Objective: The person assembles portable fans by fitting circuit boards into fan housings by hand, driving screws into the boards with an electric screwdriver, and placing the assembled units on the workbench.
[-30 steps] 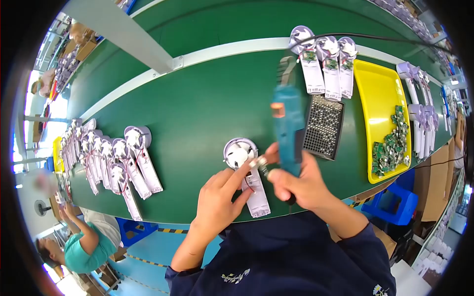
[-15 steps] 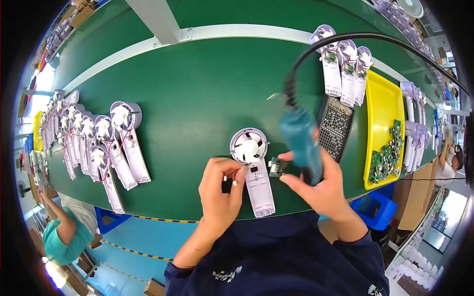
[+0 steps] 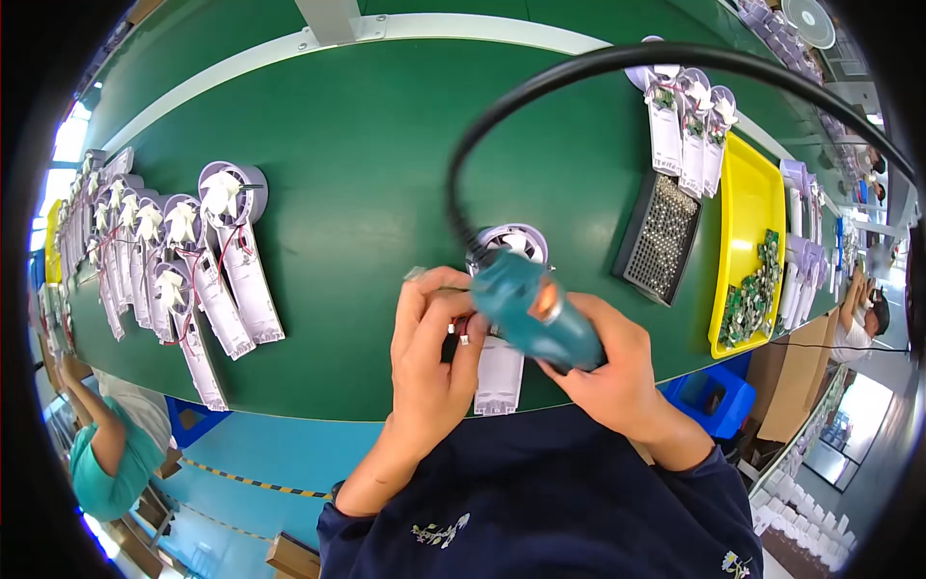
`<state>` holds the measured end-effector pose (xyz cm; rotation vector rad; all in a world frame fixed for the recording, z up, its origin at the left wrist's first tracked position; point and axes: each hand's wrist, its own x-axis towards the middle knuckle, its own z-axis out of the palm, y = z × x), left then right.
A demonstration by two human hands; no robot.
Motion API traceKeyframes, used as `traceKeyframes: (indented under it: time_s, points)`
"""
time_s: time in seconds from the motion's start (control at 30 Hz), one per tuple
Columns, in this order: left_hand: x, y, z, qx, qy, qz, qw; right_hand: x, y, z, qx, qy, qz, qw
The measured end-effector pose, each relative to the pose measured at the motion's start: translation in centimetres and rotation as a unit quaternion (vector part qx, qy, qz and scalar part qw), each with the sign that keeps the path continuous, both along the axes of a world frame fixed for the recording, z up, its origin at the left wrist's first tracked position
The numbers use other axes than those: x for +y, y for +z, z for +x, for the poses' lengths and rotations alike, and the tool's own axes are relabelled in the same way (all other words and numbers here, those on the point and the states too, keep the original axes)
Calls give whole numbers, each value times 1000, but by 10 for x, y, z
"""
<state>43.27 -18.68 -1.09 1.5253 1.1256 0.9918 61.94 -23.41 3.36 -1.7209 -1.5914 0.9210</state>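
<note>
My right hand (image 3: 622, 372) is wrapped round a teal electric screwdriver (image 3: 540, 314), slightly blurred, with a thick black cable (image 3: 579, 69) arching from its far end. The tool slants left over a white handheld-fan shell (image 3: 499, 378) and hides its middle; its round fan head (image 3: 516, 234) shows behind. Close to the tool's left end, my left hand (image 3: 424, 357) is closed, thumb against fingers, on thin wires with small white connectors (image 3: 464, 339). Whether the screwdriver touches the shell, I cannot tell. No circuit board shows in either hand.
Several fan shells with white blades (image 3: 181, 224) lie in a row at the left. More shells (image 3: 693, 145) stand back right, by a dark tray of small metal parts (image 3: 618, 261) and a yellow tray (image 3: 748, 183) holding green circuit boards (image 3: 748, 314). A co-worker's teal sleeve (image 3: 104, 475) shows far left.
My right hand has brought the screwdriver left and over the fan shell. The small circuit board at its fingertips has gone out of sight. My left hand keeps its pinch by the wires.
</note>
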Motion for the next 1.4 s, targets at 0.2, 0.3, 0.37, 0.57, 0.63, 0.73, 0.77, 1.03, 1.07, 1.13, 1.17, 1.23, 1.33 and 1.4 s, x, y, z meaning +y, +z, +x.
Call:
traceKeyframes:
  time_s: [0.2, 0.3, 0.37, 0.57, 0.63, 0.73, 0.77, 1.03, 1.07, 1.13, 1.17, 1.23, 1.33, 1.4]
  points:
    - [3, 5, -1, -11, -27, -48, 998, 1, -9, -14, 112, -162, -67, 978]
    - [2, 3, -2, 7, -19, -44, 999, 2, -13, -16, 134, -165, -77, 974]
    - [4, 5, -1, 31, -19, -25, 999, 2, -17, -16, 150, -167, -100, 969]
    - [5, 5, 0, 82, -21, 30, 996, 6, -20, -15, 164, -170, -70, 969]
    - [5, 4, 1, 82, -24, 38, 996, 8, -19, -16, 179, -173, -82, 965]
    - [5, 1, -1, 87, -43, 61, 993, 8, -19, -17, 201, -188, -97, 957]
    - [5, 0, -2, 92, -48, 65, 992, 8, -19, -18, 209, -194, -99, 953]
    - [4, 9, -5, 86, -67, -1, 994, 7, -22, -23, 202, -205, -93, 953]
    - [2, 8, -5, 90, -66, -2, 994, 7, -21, -23, 201, -209, -101, 952]
    - [-1, 5, -2, 97, -48, 22, 994, 8, -20, -23, 201, -209, -103, 952]
    - [-2, 6, 0, 95, -36, 26, 994, 7, -19, -23, 199, -208, -104, 952]
    - [-4, 7, -1, 112, -42, 31, 992, 8, -18, -23, 201, -209, -108, 951]
    - [-10, 11, 2, 108, -16, -2, 994, 10, -16, -24, 202, -207, -121, 950]
    - [-13, 10, 1, 90, 3, -39, 995, 12, -12, -24, 200, -205, -130, 949]
